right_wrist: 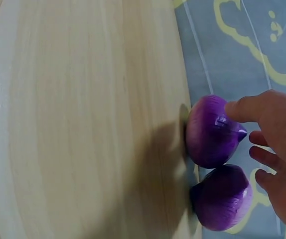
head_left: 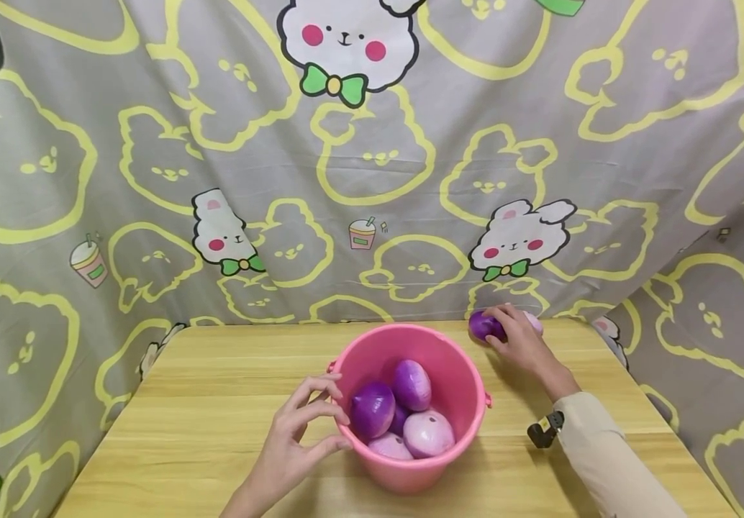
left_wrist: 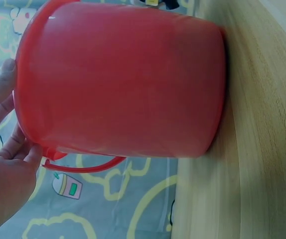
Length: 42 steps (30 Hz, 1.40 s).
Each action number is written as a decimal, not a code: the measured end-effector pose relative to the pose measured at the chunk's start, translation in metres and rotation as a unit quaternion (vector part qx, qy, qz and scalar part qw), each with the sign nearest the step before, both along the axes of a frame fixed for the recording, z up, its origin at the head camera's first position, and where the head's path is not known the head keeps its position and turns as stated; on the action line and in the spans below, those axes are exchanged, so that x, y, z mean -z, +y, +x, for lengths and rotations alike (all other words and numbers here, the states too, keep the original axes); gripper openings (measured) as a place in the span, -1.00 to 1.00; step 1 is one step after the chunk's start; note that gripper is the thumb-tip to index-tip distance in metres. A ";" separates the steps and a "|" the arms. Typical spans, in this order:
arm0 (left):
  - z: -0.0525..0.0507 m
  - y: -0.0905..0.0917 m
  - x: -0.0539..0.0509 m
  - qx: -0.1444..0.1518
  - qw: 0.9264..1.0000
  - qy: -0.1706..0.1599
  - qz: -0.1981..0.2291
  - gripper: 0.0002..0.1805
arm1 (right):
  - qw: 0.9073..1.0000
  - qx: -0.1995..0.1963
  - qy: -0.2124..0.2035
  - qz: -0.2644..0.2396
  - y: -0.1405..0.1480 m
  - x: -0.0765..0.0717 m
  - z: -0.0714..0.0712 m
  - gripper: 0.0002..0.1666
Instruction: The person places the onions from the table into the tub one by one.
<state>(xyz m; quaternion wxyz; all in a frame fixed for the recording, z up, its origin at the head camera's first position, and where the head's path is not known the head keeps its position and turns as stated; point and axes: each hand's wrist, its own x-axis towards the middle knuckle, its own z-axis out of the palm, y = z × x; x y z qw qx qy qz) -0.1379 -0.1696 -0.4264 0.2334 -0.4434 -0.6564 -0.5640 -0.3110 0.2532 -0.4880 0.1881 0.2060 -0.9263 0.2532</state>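
Observation:
A pink bucket [head_left: 404,471] stands upright on the table, holding several toy onions, some deep purple [head_left: 373,409] and some pale pink-violet [head_left: 429,434]. My left hand [head_left: 301,424] grips its left rim with fingertips and thumb; the red-looking bucket wall [left_wrist: 123,79] fills much of the left wrist view. At the table's back right, my right hand [head_left: 517,338] reaches over more onions. Two show in the right wrist view: an upper purple onion [right_wrist: 210,137], with the thumb at its top, and a lower onion [right_wrist: 225,199] beside it. The other right fingers are loosely bent, apart from both onions.
The wooden table [head_left: 229,388] ends at a patterned grey curtain [head_left: 385,273] along the back and sides. A bucket handle [left_wrist: 88,168] hangs out on the far side in the left wrist view. A small black device [head_left: 545,430] sits at the right wrist.

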 end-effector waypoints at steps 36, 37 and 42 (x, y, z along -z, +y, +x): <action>-0.007 -0.001 0.009 0.000 1.000 -0.013 -0.004 -0.72 | 0.995 -0.013 -0.007 0.101 -0.003 0.005 -0.027 -0.43; -0.006 -0.001 0.008 0.001 1.000 -0.013 -0.003 -0.73 | 0.995 -0.015 -0.006 0.102 -0.003 0.004 -0.026 -0.44; -0.002 -0.002 0.000 0.005 1.000 -0.008 0.001 -0.74 | 0.994 -0.023 0.004 0.111 -0.007 0.006 -0.024 -0.44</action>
